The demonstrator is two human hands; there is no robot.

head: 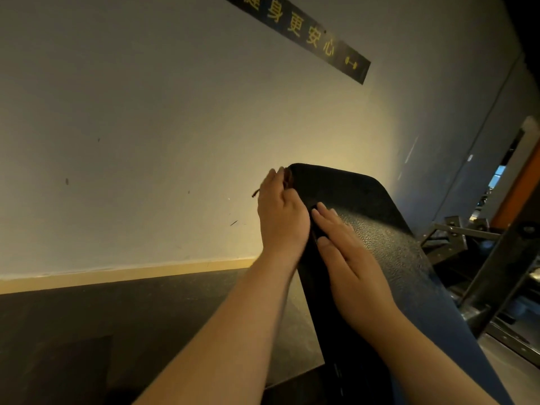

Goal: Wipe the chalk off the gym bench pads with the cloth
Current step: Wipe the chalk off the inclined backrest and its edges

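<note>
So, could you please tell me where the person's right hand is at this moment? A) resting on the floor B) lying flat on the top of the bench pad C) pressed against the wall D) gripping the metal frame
B: the right hand lies with straight fingers on the textured top of the bench pad.
</note>
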